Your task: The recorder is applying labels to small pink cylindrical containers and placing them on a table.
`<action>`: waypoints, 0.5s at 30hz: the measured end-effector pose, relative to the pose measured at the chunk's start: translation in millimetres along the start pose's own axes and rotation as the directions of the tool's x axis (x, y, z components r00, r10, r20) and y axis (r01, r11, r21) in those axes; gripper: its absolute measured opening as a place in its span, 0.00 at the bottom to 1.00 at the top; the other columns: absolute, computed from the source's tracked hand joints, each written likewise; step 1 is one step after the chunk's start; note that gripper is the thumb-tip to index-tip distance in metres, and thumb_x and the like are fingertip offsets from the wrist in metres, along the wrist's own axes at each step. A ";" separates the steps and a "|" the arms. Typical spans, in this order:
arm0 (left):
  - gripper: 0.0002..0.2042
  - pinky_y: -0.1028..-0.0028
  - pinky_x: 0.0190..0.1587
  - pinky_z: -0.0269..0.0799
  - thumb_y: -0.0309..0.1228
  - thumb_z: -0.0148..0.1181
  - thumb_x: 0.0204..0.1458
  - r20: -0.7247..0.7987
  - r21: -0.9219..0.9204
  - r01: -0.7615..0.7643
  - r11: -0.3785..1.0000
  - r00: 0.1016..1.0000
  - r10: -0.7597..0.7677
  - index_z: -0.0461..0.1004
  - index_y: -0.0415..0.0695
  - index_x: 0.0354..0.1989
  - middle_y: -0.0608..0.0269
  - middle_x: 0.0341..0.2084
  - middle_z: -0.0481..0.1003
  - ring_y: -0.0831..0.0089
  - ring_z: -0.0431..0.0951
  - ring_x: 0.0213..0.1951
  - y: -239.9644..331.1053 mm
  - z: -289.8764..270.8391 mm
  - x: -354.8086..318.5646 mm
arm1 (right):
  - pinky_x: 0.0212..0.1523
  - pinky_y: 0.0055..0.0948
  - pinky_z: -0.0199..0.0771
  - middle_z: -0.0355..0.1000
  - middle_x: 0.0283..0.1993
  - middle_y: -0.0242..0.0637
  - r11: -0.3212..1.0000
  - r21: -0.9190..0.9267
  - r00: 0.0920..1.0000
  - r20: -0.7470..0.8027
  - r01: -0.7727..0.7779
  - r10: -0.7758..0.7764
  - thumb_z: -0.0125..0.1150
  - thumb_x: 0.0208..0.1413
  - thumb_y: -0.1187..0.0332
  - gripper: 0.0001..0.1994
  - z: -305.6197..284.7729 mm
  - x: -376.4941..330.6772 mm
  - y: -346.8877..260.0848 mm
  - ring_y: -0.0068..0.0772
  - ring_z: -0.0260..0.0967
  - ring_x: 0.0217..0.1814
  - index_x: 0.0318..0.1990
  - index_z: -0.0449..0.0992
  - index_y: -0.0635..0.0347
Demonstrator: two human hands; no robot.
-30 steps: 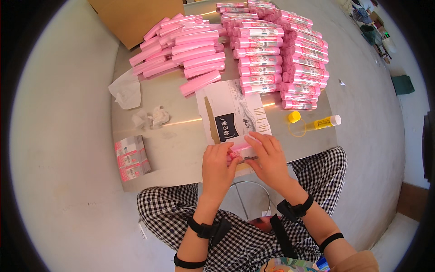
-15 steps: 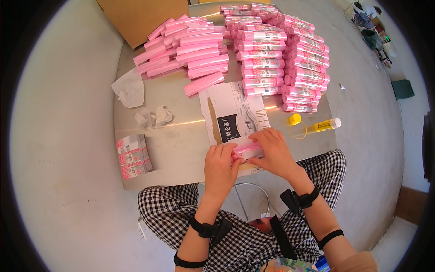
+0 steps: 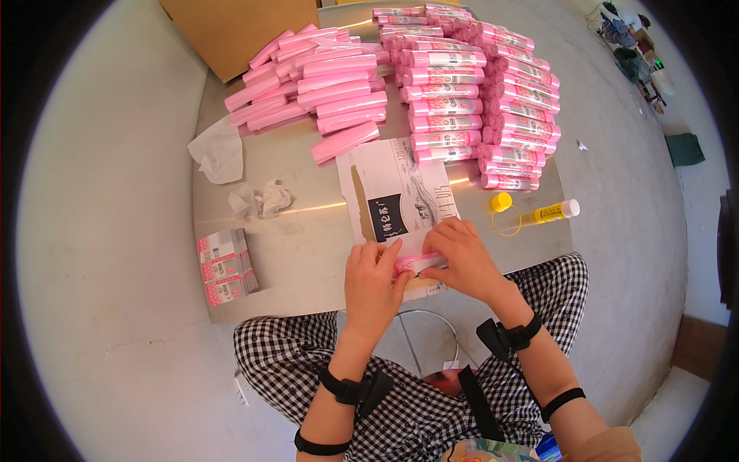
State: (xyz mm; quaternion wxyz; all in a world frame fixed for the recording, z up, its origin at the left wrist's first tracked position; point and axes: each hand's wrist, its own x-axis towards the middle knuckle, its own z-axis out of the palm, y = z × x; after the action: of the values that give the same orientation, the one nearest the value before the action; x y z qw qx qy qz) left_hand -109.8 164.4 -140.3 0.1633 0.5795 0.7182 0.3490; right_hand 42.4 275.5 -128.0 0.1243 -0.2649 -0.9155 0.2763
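A small pink roll (image 3: 419,264) with a white and pink paper label around it lies near the table's front edge, on a flattened printed carton sheet (image 3: 376,173). My left hand (image 3: 372,279) is closed on the roll's left end, thumb toward me and fingers on the far side. At the other end, my right hand (image 3: 464,260) grips it in much the same way, covering that end. Part of the label shows between my two thumbs.
Plain pink rolls (image 3: 339,96) lie heaped at the far left, labelled rolls (image 3: 446,108) stacked at the far right. A label stack (image 3: 221,266), crumpled tissue (image 3: 275,198) and white sheet (image 3: 219,150) lie left. On the right is a glue bottle (image 3: 545,214) with its yellow cap (image 3: 501,202) off.
The roll has turned a little under my fingers, so less pink shows above the label. My right fingertips have shifted slightly toward me.
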 end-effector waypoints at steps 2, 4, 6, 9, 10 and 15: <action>0.21 0.67 0.43 0.66 0.26 0.69 0.35 -0.053 0.014 -0.013 1.000 0.999 0.014 0.75 0.40 0.43 0.58 0.33 0.71 0.60 0.68 0.39 -0.8 -0.4 0.2 | 0.47 0.35 0.58 0.67 0.34 0.32 1.000 -0.008 1.000 0.010 0.003 -0.003 0.71 0.31 0.67 0.17 -0.4 -0.6 -0.6 0.38 0.62 0.45 0.31 0.70 0.55; 0.19 0.67 0.43 0.66 0.25 0.68 0.35 -0.069 -0.036 -0.046 0.998 0.997 0.044 0.76 0.41 0.41 0.59 0.34 0.71 0.61 0.68 0.39 -3.9 0.6 2.3 | 0.48 0.35 0.59 0.67 0.34 0.32 1.000 -0.013 1.000 0.017 0.014 -0.014 0.71 0.32 0.67 0.17 -1.4 -1.5 -0.8 0.37 0.63 0.45 0.31 0.70 0.55; 0.17 0.67 0.44 0.66 0.25 0.68 0.36 -0.087 -0.086 -0.082 0.993 0.993 0.074 0.77 0.41 0.39 0.60 0.34 0.72 0.61 0.69 0.40 -6.4 2.4 2.3 | 0.49 0.35 0.59 0.67 0.34 0.32 0.999 -0.020 0.999 0.024 0.025 -0.025 0.70 0.34 0.67 0.17 -1.9 -2.3 -0.6 0.37 0.63 0.45 0.32 0.69 0.55; 0.12 0.69 0.42 0.68 0.23 0.67 0.38 0.028 -0.181 0.004 0.983 1.000 0.001 0.78 0.39 0.35 0.61 0.33 0.74 0.63 0.71 0.39 -8.4 5.4 -0.7 | 0.48 0.35 0.59 0.67 0.33 0.32 0.999 -0.016 0.999 0.006 0.035 -0.035 0.70 0.34 0.66 0.16 -1.0 -3.3 -0.4 0.37 0.63 0.45 0.31 0.69 0.55; 0.11 0.70 0.40 0.69 0.22 0.66 0.39 0.010 -0.206 0.030 0.978 1.000 -0.028 0.78 0.39 0.33 0.61 0.31 0.73 0.65 0.72 0.37 -8.4 7.1 -1.4 | 0.48 0.35 0.60 0.67 0.33 0.32 1.000 -0.002 1.000 0.000 0.027 -0.027 0.70 0.34 0.66 0.16 -0.4 -3.8 -0.1 0.37 0.64 0.45 0.31 0.69 0.55; 0.08 0.74 0.32 0.71 0.21 0.65 0.41 -0.021 -0.246 0.057 0.968 0.998 -0.064 0.78 0.39 0.32 0.60 0.29 0.73 0.68 0.72 0.32 -8.9 11.3 -2.8 | 0.46 0.35 0.61 0.68 0.34 0.33 0.999 0.053 0.999 -0.053 0.003 0.000 0.69 0.36 0.67 0.16 1.6 -8.7 2.3 0.37 0.64 0.43 0.33 0.70 0.55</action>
State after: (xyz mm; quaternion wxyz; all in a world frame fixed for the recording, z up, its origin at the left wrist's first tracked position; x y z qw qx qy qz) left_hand -108.2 164.6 -154.9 0.2337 0.5276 0.6890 0.4385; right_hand 50.0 271.6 -131.4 0.1558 -0.2681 -0.9043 0.2933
